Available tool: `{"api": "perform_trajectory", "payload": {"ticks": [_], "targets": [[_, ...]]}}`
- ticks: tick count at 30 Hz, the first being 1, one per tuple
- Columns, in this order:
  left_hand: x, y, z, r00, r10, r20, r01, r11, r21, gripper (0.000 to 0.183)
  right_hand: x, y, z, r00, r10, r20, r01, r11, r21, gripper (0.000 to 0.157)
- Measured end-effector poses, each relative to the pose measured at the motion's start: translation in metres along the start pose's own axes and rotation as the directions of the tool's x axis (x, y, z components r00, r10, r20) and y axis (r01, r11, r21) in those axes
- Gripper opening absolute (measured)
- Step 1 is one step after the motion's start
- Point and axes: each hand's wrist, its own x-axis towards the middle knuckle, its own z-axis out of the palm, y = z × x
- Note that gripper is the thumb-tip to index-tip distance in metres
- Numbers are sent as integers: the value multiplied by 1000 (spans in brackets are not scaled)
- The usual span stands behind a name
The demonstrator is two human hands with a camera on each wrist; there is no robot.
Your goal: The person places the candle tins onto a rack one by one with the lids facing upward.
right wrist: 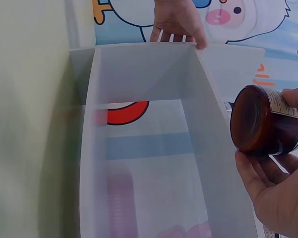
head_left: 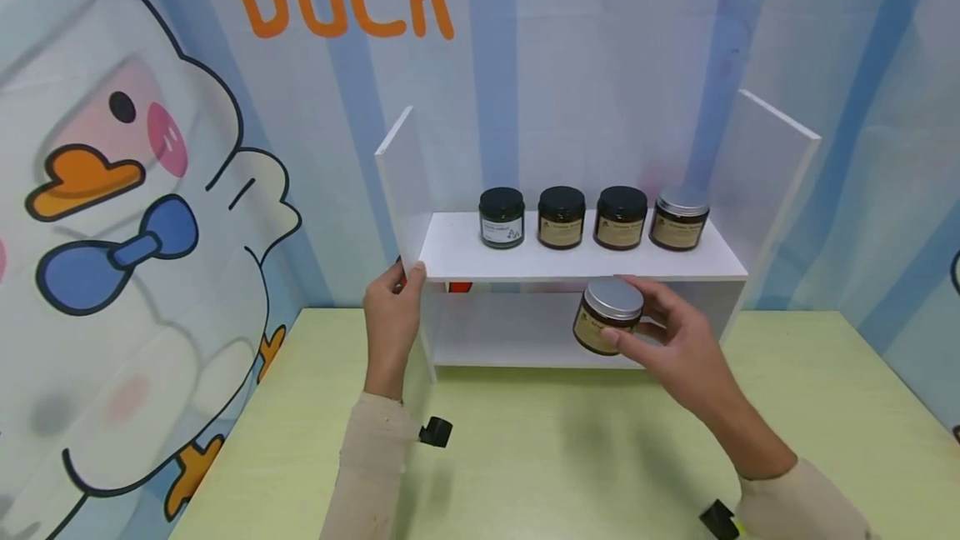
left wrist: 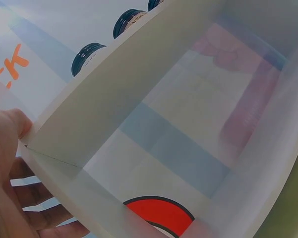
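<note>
A jar with a silver lid and tan label is gripped by my right hand, in front of the shelf's lower compartment in the head view. In the right wrist view the brown glass jar shows its base, tipped toward that camera, between thumb and fingers. My left hand holds the left side panel of the white shelf at board height. The left wrist view shows its thumb at the front edge and its other fingers along the outer side.
On the upper board stand three black-lidded jars, a white-labelled one leftmost and tan-labelled ones beside it. A silver-lidded jar stands at the right end. The shelf sits on a pale green table before a duck-print backdrop.
</note>
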Motion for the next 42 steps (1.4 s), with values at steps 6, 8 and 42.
{"api": "perform_trajectory", "payload": {"ticks": [6,8,42], "targets": [[1,-1,0,1000,9,7,-9,1000,-1,50,6,-3,-1,1000,7,-13,-7,1000,-22,60],[1,-1,0,1000,7,4,-7,1000,4,51,8,-3,-2,1000,5,-18,-6,1000,-29,60],[-1,-1,0,1000,12,-1,-12,1000,6,52,30,-5,-6,997,18,-77,-21,999,-33,60]]}}
